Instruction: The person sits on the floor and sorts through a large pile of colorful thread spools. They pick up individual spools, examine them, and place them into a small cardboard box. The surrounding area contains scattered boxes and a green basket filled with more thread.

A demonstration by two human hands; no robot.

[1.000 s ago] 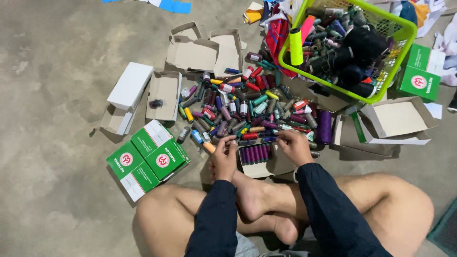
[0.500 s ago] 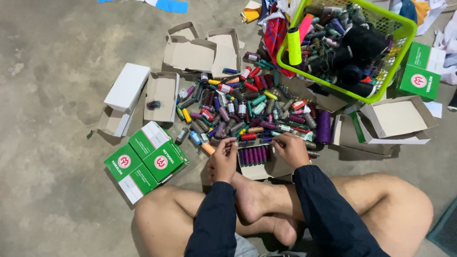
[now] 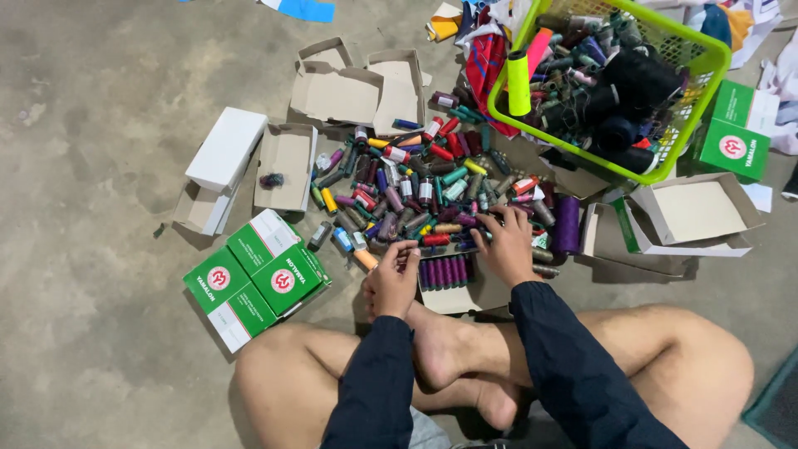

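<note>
Left hand (image 3: 391,283) pinching a small thread spool, right hand (image 3: 505,245) spread wide over the heap of coloured thread spools (image 3: 416,187). Best seated upright beside the purple spools in the open cardboard box (image 3: 446,273), keeping rows tight.

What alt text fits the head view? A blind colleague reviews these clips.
A person sits cross-legged on a concrete floor, left hand and right hand at a small box of purple thread spools beside a heap of mixed spools. Green boxes, open cartons and a green basket surround them.
</note>
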